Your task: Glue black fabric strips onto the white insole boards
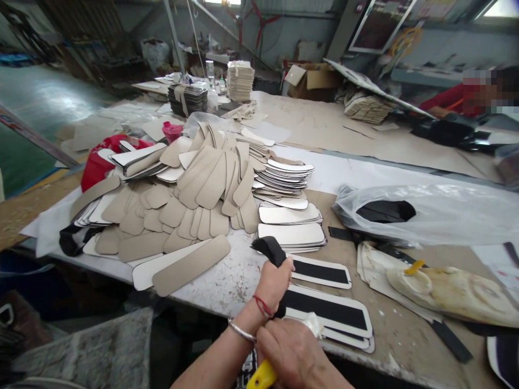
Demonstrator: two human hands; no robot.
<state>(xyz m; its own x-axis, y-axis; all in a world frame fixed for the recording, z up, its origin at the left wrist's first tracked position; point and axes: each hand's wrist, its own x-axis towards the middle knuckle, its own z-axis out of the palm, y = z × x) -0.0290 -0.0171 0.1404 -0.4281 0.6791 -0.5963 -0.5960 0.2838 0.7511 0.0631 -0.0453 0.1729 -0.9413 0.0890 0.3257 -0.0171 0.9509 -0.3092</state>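
Note:
My left hand [276, 285], with a red cord and a silver bangle at the wrist, is closed on a black fabric strip [271, 249]. The strip's top end curls out above the fist. Crossing close below that wrist, my right hand [290, 346] is wrapped round a brush with a yellow handle [263, 375]; its whitish, crusted end shows beyond the knuckles. Beside my hands lie a white-edged panel with a black strip along its middle [322, 271] and a small stack of similar panels [330, 310]. My fingers hide part of the nearer one.
A big heap of beige panels [203, 183] spreads to the left, with stacked white panels [291, 235] beyond my hands. On the right are a clear plastic bag [446, 213] and a glue-caked container [458, 292]. A person in red sleeves [448, 100] works at the far right.

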